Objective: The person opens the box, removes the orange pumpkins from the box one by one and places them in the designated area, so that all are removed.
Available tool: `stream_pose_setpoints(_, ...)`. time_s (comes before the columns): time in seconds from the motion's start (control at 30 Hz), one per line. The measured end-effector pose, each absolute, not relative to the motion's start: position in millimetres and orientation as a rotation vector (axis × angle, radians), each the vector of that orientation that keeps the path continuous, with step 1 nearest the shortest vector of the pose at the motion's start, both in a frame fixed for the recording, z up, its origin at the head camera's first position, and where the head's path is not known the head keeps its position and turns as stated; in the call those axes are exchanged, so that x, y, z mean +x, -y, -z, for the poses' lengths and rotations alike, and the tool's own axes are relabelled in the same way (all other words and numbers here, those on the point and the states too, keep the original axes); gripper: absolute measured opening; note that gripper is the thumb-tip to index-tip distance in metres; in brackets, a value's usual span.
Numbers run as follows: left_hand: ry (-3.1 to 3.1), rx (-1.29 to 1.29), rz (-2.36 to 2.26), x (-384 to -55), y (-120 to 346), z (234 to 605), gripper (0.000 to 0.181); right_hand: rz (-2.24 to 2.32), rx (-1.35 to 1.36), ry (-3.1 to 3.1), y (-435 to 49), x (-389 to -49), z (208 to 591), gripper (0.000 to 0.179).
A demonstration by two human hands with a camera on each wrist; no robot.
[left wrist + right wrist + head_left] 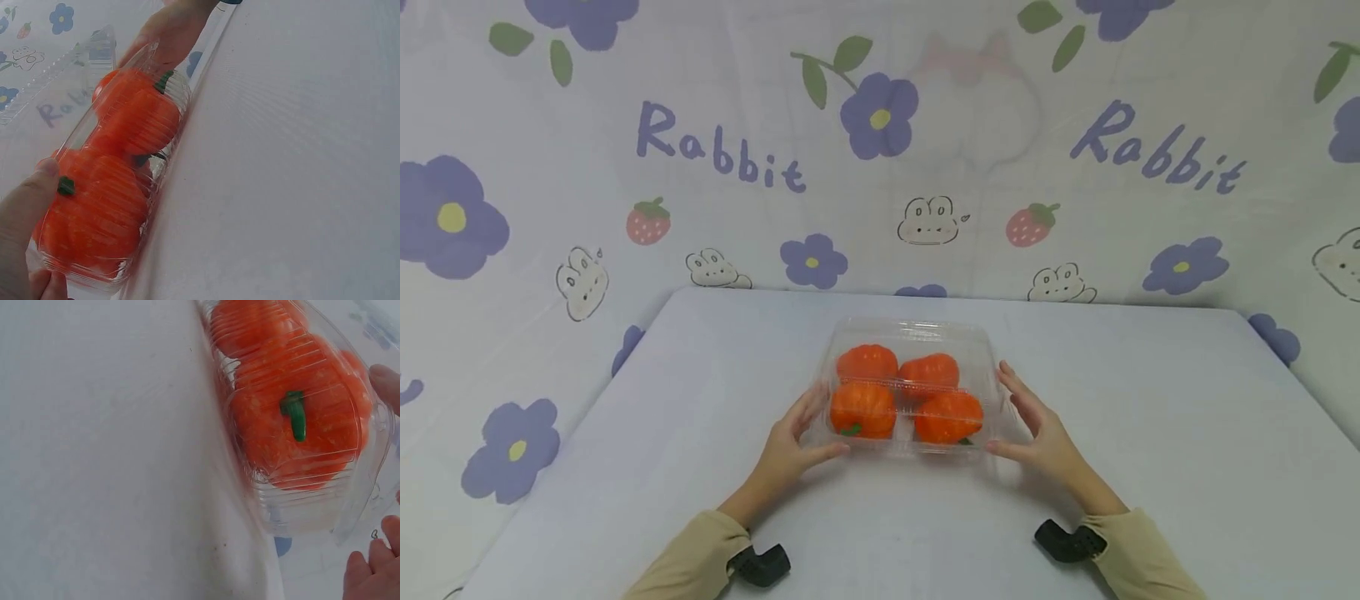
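Note:
A clear plastic clamshell container (pixel 917 329) stands on the white table with several orange, pepper-shaped pieces (pixel 863 408) inside, some showing green stems. In the left wrist view a clear panel (pixel 62 119), apparently its lid, rises behind the pieces. My left hand (pixel 793 437) grips the container's left side, thumb (pixel 39 187) at the front rim and other fingers along the side. On the right, my right hand (pixel 1045 433) has its thumb (pixel 386 387) at the front rim. Its other fingers (pixel 378 562) are spread beside the container, apparently off it.
The white tabletop (pixel 1150 400) extends on both sides of the container and in front of it. Behind it hangs a cloth (pixel 962 167) printed with flowers, rabbits and strawberries. Black wrist devices (pixel 763 567) sit at the beige sleeves (pixel 692 558).

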State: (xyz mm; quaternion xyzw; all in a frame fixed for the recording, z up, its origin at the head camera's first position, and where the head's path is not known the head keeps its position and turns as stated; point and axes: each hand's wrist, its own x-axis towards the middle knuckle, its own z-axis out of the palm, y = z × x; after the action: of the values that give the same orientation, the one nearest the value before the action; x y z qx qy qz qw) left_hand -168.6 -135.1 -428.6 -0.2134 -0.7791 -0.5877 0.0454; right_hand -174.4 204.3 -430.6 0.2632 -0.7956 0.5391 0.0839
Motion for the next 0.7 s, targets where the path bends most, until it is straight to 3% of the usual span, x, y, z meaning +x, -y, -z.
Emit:
stream_pose_setpoints(0.33,2.309,-0.673,1.918,-172,134,429,0.077,-1.541,0.752,2.298,-207,-190,417,0.091)
stream_pose_setpoints(0.7,2.286,-0.692,1.938,-172,136,429,0.072,-1.588,0.762,2.269,-200,-211,375,0.077)
